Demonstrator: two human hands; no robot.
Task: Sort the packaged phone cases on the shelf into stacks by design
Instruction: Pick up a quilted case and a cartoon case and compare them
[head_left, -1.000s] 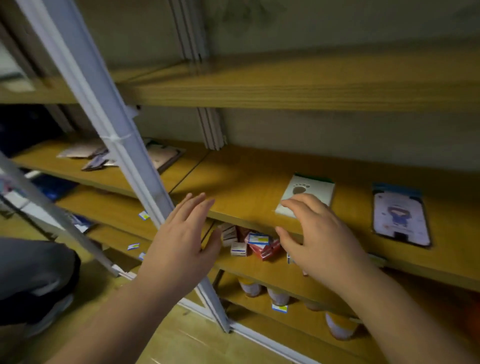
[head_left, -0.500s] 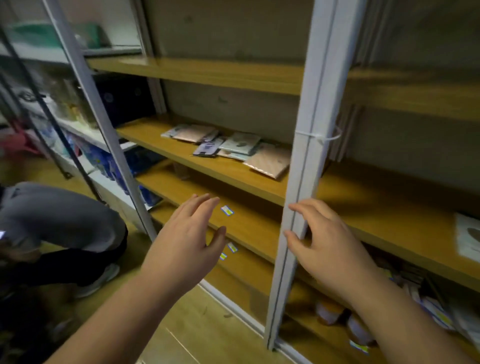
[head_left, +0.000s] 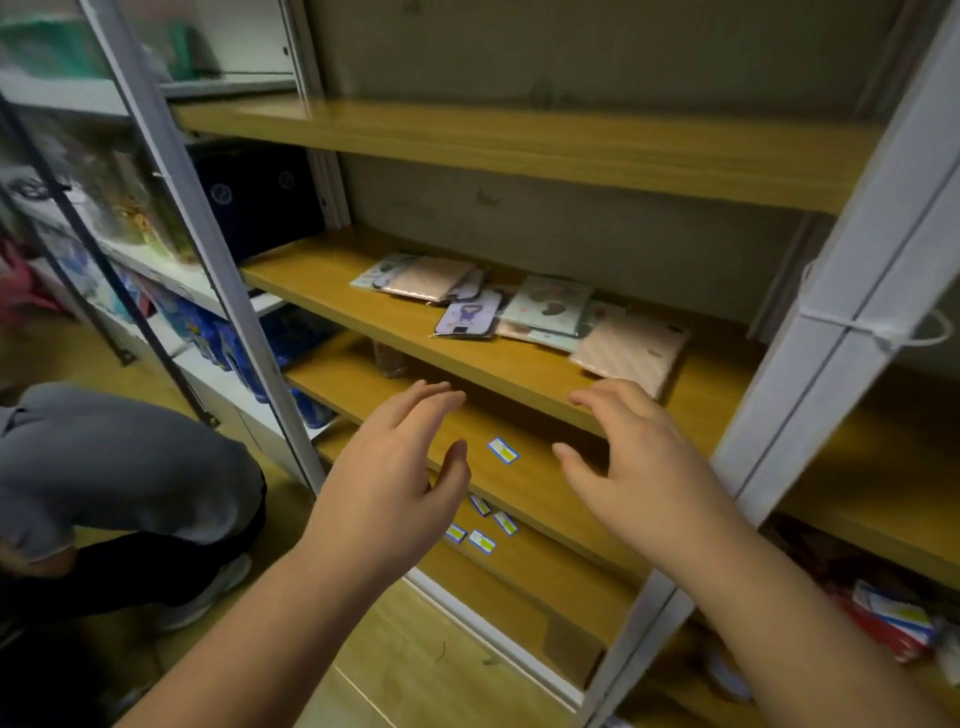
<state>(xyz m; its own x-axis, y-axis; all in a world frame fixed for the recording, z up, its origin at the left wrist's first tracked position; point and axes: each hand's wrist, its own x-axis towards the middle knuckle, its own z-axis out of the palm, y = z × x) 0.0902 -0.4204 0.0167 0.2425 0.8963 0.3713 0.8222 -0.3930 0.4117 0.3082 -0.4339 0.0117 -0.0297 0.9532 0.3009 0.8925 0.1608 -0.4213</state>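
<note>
Several packaged phone cases lie in a loose heap on the wooden shelf (head_left: 332, 291). A lilac case with a cartoon figure (head_left: 468, 315) is at the front, a pale green case (head_left: 548, 310) behind it, a pink case (head_left: 631, 349) at the right end and another pink case (head_left: 428, 277) at the left. My left hand (head_left: 395, 483) hovers open below the shelf's front edge, fingers spread, holding nothing. My right hand (head_left: 636, 462) is open too, its fingertips just short of the right pink case.
White metal uprights stand at the left (head_left: 208, 260) and right (head_left: 841, 332) of this bay. Small blue-yellow labels (head_left: 503, 450) sit on the lower shelves. Another person in grey trousers (head_left: 114, 462) crouches at the left. Red packets (head_left: 883, 618) lie low right.
The view has swung left from the neighbouring bay to the bay with the heap of cases. Both hands stay open and have come closer to the shelf's front edge.
</note>
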